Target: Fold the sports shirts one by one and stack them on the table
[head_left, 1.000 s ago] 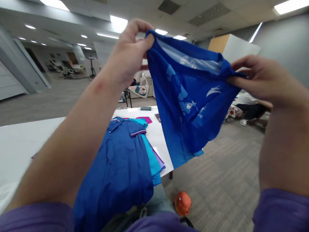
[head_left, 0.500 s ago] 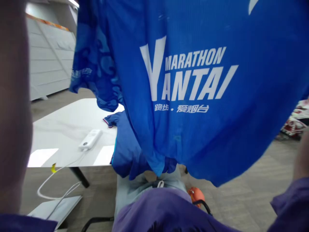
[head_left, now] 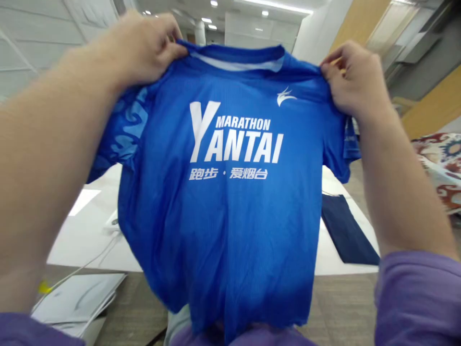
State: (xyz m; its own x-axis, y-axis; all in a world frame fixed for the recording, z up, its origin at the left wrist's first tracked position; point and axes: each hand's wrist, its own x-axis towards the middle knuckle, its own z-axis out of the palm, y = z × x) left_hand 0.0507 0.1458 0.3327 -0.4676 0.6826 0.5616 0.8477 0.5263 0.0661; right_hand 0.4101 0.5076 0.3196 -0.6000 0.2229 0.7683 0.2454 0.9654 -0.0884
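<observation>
A blue T-shirt (head_left: 230,216) with white "Marathon Yantai" lettering hangs spread out in front of me, its printed side facing me. My left hand (head_left: 147,45) pinches the shoulder at the left of the collar. At the other shoulder, my right hand (head_left: 355,77) grips the cloth between thumb and fingers. The neckline stretches between both hands, and the patterned left sleeve droops below my left wrist. The shirt's lower hem hangs down close to my lap.
Behind the shirt stands a white table (head_left: 351,197) with folded dark navy cloth (head_left: 347,230) on its right side. A white device with a cable (head_left: 111,221) lies at the left. Below it is a grey-white panel (head_left: 77,298). Patterned fabric (head_left: 441,163) is at the far right.
The shirt, earlier close up with its top and my hands out of frame, now shows whole from collar to hem. Both hands have come into view, and the view has tilted upward.
</observation>
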